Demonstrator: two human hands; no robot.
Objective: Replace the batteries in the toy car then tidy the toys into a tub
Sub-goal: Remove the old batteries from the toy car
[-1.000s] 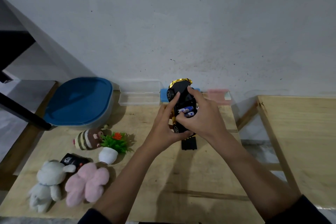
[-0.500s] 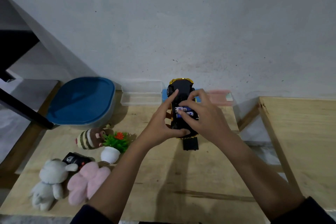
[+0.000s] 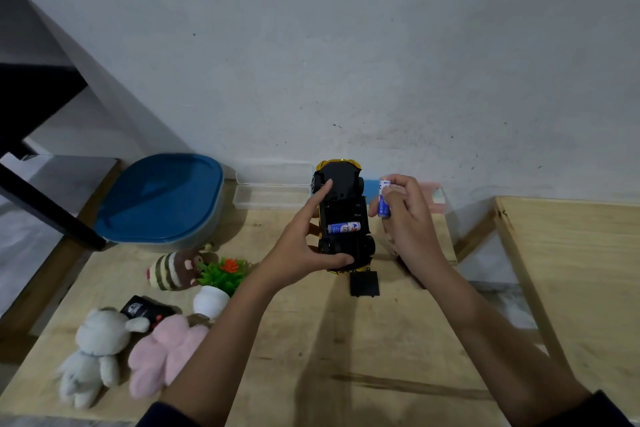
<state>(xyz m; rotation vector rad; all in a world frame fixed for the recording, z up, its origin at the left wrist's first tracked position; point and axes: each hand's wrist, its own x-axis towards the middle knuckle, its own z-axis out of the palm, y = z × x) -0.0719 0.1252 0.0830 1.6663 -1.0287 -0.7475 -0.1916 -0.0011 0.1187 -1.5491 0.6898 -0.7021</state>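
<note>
Toy car (image 3: 341,184), underside up, gripped by left hand (image 3: 298,250) over desk (image 3: 346,340), one battery (image 3: 344,228) seated inside; fingers (image 3: 398,184) of right hand (image 3: 408,225) pinch second battery (image 3: 383,201) just beside it.

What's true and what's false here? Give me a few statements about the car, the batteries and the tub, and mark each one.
1. The left hand holds the toy car underside up. True.
2. The right hand is empty. False: its fingers pinch a loose battery beside the car.
3. A second battery lies in the car's compartment. True.
4. The battery cover is fitted on the car. False: it lies on the table, off the car.
5. The tub stands open. False: its blue lid is on.
</note>
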